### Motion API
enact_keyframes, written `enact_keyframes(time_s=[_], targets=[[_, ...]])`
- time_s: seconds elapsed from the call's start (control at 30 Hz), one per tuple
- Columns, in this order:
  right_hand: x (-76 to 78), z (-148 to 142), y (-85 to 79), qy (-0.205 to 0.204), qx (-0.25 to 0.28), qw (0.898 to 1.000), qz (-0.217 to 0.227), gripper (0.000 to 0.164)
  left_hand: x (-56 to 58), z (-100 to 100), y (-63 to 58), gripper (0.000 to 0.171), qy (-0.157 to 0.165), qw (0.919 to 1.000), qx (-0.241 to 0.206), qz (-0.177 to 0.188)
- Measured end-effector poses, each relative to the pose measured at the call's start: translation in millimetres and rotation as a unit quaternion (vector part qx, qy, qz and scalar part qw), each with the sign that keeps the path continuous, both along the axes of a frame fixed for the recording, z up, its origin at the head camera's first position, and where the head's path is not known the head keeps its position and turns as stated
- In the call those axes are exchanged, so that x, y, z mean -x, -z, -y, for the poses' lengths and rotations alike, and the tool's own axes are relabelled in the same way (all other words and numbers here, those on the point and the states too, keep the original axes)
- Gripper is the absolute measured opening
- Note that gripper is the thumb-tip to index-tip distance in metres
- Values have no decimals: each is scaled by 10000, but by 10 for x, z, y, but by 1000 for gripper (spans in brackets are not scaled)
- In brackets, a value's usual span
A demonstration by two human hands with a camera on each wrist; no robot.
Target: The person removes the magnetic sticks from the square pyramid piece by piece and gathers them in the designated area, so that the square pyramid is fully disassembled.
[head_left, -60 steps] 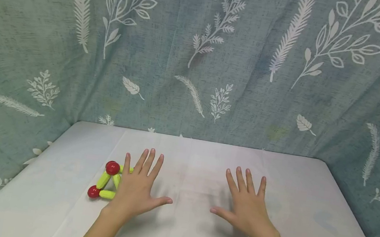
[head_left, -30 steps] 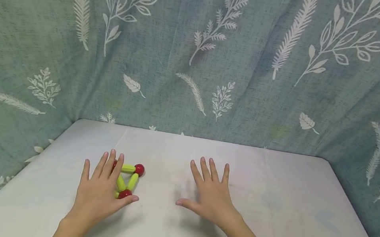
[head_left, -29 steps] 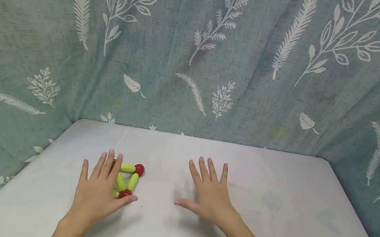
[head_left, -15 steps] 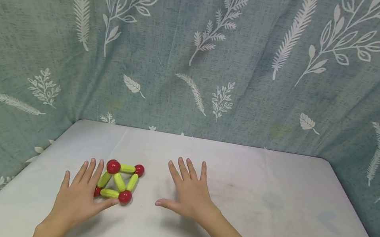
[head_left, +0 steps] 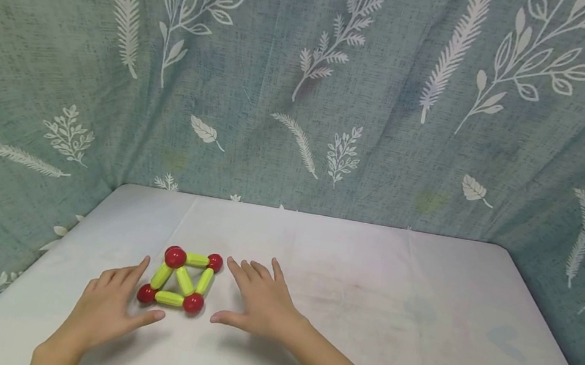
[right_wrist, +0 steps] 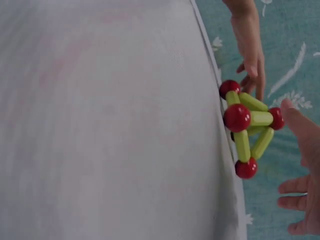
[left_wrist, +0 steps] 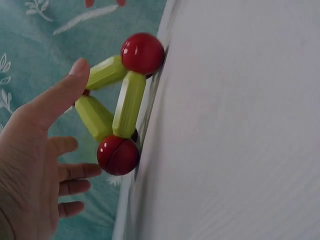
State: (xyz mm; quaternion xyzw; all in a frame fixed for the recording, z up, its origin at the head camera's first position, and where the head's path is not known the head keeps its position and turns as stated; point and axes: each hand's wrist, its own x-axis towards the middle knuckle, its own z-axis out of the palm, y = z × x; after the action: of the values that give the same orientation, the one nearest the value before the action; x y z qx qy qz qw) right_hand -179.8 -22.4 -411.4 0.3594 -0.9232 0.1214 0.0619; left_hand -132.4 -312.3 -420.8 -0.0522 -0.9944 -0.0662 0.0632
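Observation:
A frame of red balls and yellow-green rods, a magnetic ball-and-rod toy, stands on the white table in the head view. One ball at its far left sits higher than the others. My left hand is spread at its left side, index fingertip near the front-left ball. To its right, my right hand reaches in with thumb and fingers apart, fingertips close to the back-right ball. In the right wrist view the toy shows between both hands. The left wrist view shows the left thumb overlapping one rod.
The white-covered table extends to the right of the hands. A blue-green curtain with white leaf prints hangs behind it and along both sides.
Both hands have moved left, uncovering the whole toy, and now flank it. Their fingers have bent from flat and spread to slightly curved. The toy has stayed in place.

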Motion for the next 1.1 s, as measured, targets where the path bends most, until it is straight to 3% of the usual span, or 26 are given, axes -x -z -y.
enact_keyframes(time_s=[0.3,0.53,0.77,0.93,1.1], targets=[[59,180,83,-240,399,9970,621,61,65,77,41,83,37,9993,-379,43],[121,277,157,-475,1078,9860,1180,45,92,101,76,64,185,9963,-815,207],[132,368,247,-470,1655,9672,1870,36,105,163,125,48,374,9890,-1381,370],[126,410,272,-357,1792,9609,2078,33,130,154,149,42,462,9819,-1792,407],[116,414,286,-163,1876,9573,2194,33,153,126,186,38,312,9713,-2288,569]])
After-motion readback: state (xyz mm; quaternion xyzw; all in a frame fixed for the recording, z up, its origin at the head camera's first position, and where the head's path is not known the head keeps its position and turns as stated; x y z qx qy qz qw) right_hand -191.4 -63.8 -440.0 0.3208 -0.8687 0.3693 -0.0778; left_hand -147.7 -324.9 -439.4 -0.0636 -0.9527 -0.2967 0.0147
